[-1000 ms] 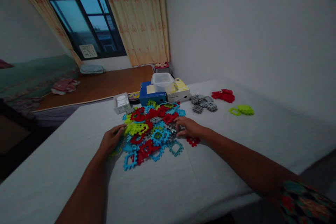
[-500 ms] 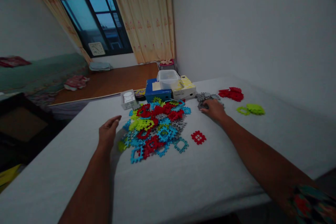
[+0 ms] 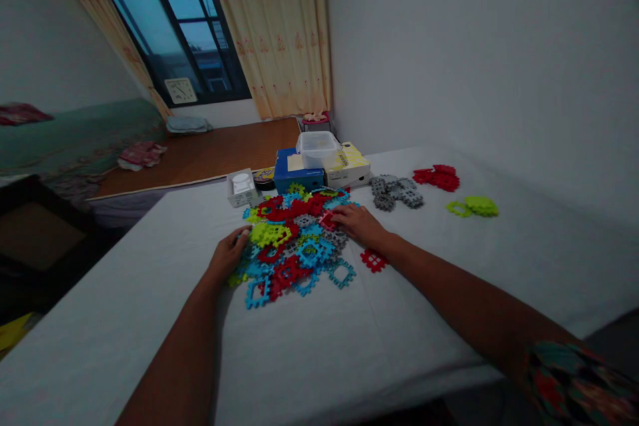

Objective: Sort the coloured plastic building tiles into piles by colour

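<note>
A mixed pile of toothed plastic building pieces (image 3: 292, 273), in red, blue, lime green and grey, lies on a white-sheeted surface. At the pile's right side my right hand (image 3: 362, 225) has its fingertips closed on a red piece (image 3: 328, 219). My left hand (image 3: 230, 254) rests against the left edge, fingers stretched toward a lime green piece (image 3: 269, 234), holding nothing that I can see. One red square piece (image 3: 373, 259) lies apart, beneath my right wrist. Sorted by colour farther right are a grey heap (image 3: 395, 192), a red heap (image 3: 438, 177) and a lime green heap (image 3: 480, 206).
Behind the pile stand a small white box (image 3: 243, 190), a dark round tin (image 3: 264, 178), a blue box (image 3: 298, 176) and a yellow-and-white box (image 3: 352, 166). A clear plastic tub (image 3: 319, 150) sits on top of the boxes. A wall rises at the right.
My right hand has left the grey heap and come left to the mixed pile, onto a red piece. My left hand has moved right, up against the pile's edge.
</note>
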`<state>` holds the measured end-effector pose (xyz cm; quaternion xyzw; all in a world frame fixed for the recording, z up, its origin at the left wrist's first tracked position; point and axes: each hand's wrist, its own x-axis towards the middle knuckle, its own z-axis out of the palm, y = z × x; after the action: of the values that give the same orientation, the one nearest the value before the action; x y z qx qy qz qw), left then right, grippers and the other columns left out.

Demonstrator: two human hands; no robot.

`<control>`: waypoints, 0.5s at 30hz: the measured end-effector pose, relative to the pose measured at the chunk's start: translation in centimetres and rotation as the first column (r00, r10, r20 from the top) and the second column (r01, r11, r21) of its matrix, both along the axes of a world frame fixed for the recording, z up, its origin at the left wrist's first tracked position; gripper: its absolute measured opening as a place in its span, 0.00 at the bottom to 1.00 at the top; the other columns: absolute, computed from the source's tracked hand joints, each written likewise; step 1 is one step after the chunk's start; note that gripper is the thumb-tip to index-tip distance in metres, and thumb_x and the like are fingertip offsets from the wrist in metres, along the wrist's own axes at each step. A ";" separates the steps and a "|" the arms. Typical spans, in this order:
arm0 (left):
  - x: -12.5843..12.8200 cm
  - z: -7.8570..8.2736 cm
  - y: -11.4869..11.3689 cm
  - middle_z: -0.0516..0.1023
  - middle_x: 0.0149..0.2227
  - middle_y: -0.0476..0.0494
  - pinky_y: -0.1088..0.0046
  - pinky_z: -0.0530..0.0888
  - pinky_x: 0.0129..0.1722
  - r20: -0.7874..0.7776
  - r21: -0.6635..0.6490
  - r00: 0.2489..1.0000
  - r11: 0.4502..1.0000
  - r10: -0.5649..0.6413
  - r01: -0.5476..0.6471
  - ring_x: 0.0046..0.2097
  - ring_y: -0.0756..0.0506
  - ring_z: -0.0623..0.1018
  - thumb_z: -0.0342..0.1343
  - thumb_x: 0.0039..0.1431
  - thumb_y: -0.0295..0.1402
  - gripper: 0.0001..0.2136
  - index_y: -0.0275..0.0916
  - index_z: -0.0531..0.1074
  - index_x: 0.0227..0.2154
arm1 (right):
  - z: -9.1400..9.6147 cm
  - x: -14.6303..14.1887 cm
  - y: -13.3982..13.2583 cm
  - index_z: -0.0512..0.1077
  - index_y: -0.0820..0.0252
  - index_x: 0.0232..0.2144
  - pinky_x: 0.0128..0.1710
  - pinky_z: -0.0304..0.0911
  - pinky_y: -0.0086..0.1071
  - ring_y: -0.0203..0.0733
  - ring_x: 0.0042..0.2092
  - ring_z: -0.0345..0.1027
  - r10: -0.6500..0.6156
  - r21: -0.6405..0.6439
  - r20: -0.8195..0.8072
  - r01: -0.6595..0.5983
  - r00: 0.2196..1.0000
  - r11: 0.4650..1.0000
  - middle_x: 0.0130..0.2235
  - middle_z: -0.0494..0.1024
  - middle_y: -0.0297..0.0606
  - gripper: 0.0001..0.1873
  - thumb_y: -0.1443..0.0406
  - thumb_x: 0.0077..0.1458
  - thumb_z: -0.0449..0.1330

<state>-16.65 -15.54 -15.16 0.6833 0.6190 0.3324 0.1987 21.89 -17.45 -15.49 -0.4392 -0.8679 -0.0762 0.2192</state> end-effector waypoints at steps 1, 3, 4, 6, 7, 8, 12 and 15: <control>-0.1 0.0 0.0 0.79 0.52 0.38 0.63 0.70 0.55 -0.009 -0.002 1.000 1.000 -0.001 0.001 0.53 0.37 0.76 0.45 0.57 0.56 0.33 0.33 0.75 0.52 | 0.1 0.2 0.1 0.75 0.54 0.48 0.48 0.61 0.44 0.51 0.54 0.63 0.002 -0.002 -0.029 -0.002 1.000 1.000 0.57 0.72 0.43 0.13 0.66 0.61 0.59; -0.4 -0.1 0.0 0.80 0.51 0.38 0.63 0.71 0.54 -0.021 -0.002 1.000 1.000 -0.003 0.003 0.51 0.37 0.77 0.46 0.56 0.56 0.33 0.33 0.75 0.53 | 0.3 1.1 0.3 0.77 0.55 0.42 0.50 0.60 0.43 0.50 0.54 0.64 0.035 -0.023 -0.139 -0.038 0.990 0.999 0.54 0.75 0.43 0.09 0.64 0.60 0.60; -0.5 -0.1 0.1 0.80 0.50 0.38 0.63 0.72 0.53 -0.025 -0.002 1.000 1.000 -0.004 0.004 0.50 0.37 0.78 0.46 0.56 0.56 0.33 0.33 0.75 0.53 | 0.5 1.9 0.5 0.77 0.56 0.41 0.50 0.61 0.42 0.48 0.52 0.66 0.052 -0.057 -0.210 -0.065 0.976 0.996 0.51 0.77 0.43 0.08 0.64 0.60 0.60; -0.7 -0.2 0.1 0.80 0.50 0.38 0.64 0.73 0.51 -0.032 -0.002 0.999 1.000 -0.011 0.011 0.49 0.37 0.78 0.47 0.56 0.55 0.33 0.34 0.75 0.53 | 0.9 3.7 0.7 0.77 0.58 0.43 0.46 0.63 0.37 0.44 0.45 0.71 0.039 -0.185 -0.335 -0.107 0.941 0.977 0.45 0.80 0.42 0.10 0.63 0.61 0.59; -0.7 -0.2 0.1 0.80 0.50 0.38 0.64 0.73 0.50 -0.034 -0.001 0.999 1.000 -0.012 0.012 0.48 0.38 0.79 0.47 0.56 0.55 0.33 0.34 0.75 0.53 | 1.1 4.7 0.8 0.76 0.59 0.45 0.42 0.64 0.35 0.42 0.41 0.72 0.001 -0.272 -0.367 -0.108 0.930 0.956 0.40 0.81 0.41 0.12 0.63 0.61 0.58; -0.7 -0.2 0.1 0.80 0.50 0.38 0.64 0.73 0.50 -0.036 -0.002 0.999 1.000 -0.014 0.014 0.48 0.38 0.79 0.47 0.56 0.54 0.32 0.34 0.75 0.53 | 1.4 5.7 0.8 0.76 0.60 0.46 0.38 0.64 0.32 0.40 0.36 0.73 -0.049 -0.357 -0.370 -0.094 0.928 0.929 0.36 0.81 0.39 0.13 0.64 0.61 0.57; -0.6 -0.2 0.2 0.80 0.51 0.38 0.64 0.73 0.50 -0.056 -0.012 0.998 1.000 -0.010 0.010 0.47 0.38 0.79 0.46 0.56 0.54 0.33 0.33 0.74 0.53 | 1.8 8.1 1.1 0.78 0.60 0.43 0.34 0.62 0.30 0.40 0.33 0.73 -0.171 -0.485 -0.226 0.041 0.959 0.873 0.33 0.81 0.38 0.13 0.65 0.59 0.57; -0.6 0.0 0.1 0.80 0.50 0.38 0.65 0.74 0.49 -0.068 -0.017 0.998 1.000 -0.001 0.000 0.46 0.39 0.79 0.46 0.56 0.54 0.33 0.34 0.74 0.53 | 1.3 7.4 1.0 0.79 0.59 0.40 0.43 0.63 0.34 0.44 0.42 0.73 -0.232 -0.325 -0.201 0.159 0.952 0.932 0.42 0.81 0.42 0.11 0.64 0.59 0.58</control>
<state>-17.21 -15.46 -15.15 0.6926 0.6280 0.3039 0.1835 29.30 -16.44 -14.16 -0.5584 -0.7886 0.0899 0.2413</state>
